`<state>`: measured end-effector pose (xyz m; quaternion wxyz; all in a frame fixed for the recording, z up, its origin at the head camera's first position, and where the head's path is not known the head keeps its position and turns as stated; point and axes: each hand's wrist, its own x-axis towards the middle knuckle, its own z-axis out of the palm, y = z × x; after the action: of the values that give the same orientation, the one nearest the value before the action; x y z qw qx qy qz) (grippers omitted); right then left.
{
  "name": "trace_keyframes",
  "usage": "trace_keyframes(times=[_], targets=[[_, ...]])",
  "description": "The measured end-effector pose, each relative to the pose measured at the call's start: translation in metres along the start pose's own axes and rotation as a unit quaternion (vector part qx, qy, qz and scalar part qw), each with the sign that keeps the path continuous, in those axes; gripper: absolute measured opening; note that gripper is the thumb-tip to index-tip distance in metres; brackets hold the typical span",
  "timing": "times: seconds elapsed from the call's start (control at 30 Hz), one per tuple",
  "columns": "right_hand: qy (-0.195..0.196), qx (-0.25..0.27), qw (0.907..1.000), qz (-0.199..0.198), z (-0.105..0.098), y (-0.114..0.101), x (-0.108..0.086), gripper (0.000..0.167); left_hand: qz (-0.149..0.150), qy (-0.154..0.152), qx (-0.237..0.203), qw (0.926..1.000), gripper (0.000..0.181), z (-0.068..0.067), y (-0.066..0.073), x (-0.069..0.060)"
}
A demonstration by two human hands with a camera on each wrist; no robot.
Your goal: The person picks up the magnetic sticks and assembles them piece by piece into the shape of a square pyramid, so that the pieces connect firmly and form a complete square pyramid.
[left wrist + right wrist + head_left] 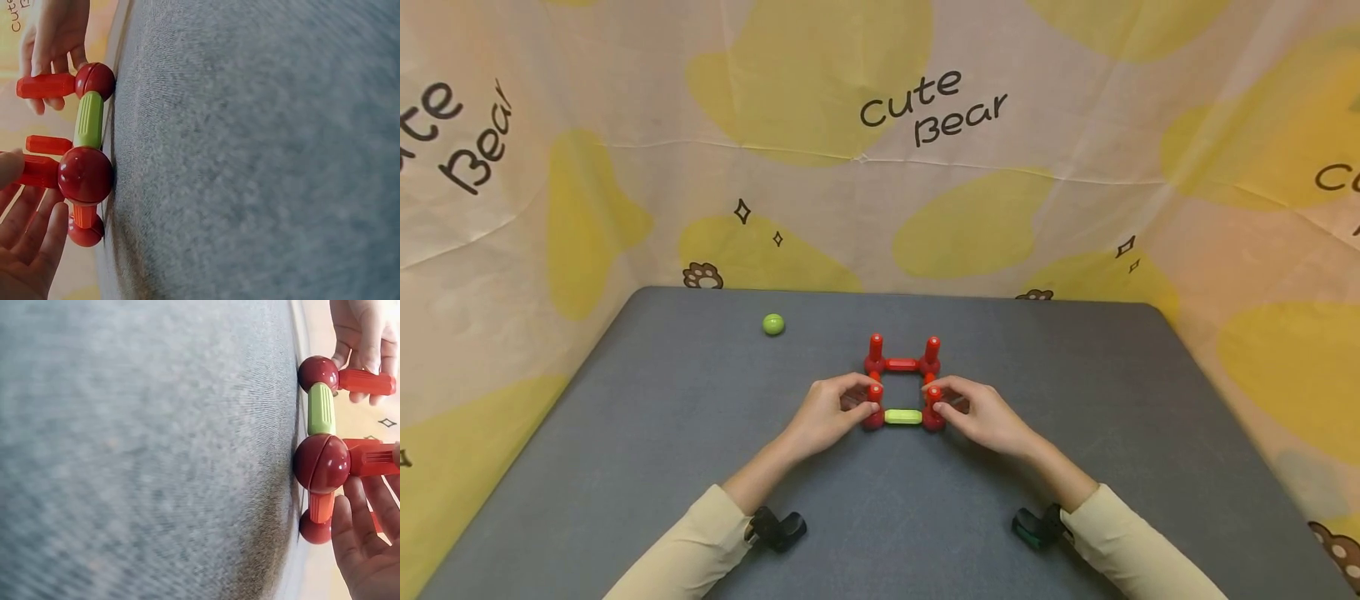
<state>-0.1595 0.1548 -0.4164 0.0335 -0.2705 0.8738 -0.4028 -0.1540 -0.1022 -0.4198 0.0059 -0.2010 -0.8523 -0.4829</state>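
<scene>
A square frame of magnetic building pieces stands on the dark grey table, with dark red balls at its corners. A lime-green rod (903, 417) forms its front side and a red rod (902, 364) its back side. Orange-red rods run along the sides, partly hidden by fingers. From each corner ball a red rod stands upright. My left hand (829, 412) pinches the front-left upright rod (40, 170) between thumb and fingers, above its ball (86, 175). Likewise, my right hand (988, 414) pinches the front-right upright rod (375, 460), over the front-right ball (322, 464).
A small green ball (773, 324) lies toward the back left of the table (625, 467). Behind and beside the table hangs a patterned cloth (820, 108) with yellow patches and lettering. Each wrist wears a black strapped device (781, 530).
</scene>
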Motion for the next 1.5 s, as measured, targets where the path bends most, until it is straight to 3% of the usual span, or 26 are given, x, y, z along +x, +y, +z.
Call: trace_keyframes(times=[0.2, 0.57, 0.9, 1.5], targets=[[-0.008, -0.004, 0.9998, 0.017, 0.001, 0.001, 0.008, 0.025, 0.0, 0.001, 0.018, 0.9998, 0.022, 0.002, 0.0, 0.005], [-0.005, -0.027, 0.9994, 0.019, 0.002, 0.003, 0.019, 0.024, -0.034, -0.006, 0.042, 0.9985, 0.027, 0.004, 0.003, 0.015], [-0.01, -0.044, 0.9985, 0.032, 0.006, 0.002, 0.028, 0.023, -0.027, 0.001, 0.076, 0.9967, 0.028, 0.004, 0.005, 0.022], [-0.015, -0.044, 0.9986, 0.025, 0.008, -0.003, 0.032, 0.023, -0.017, -0.015, 0.089, 0.9958, 0.026, 0.006, 0.004, 0.028]])
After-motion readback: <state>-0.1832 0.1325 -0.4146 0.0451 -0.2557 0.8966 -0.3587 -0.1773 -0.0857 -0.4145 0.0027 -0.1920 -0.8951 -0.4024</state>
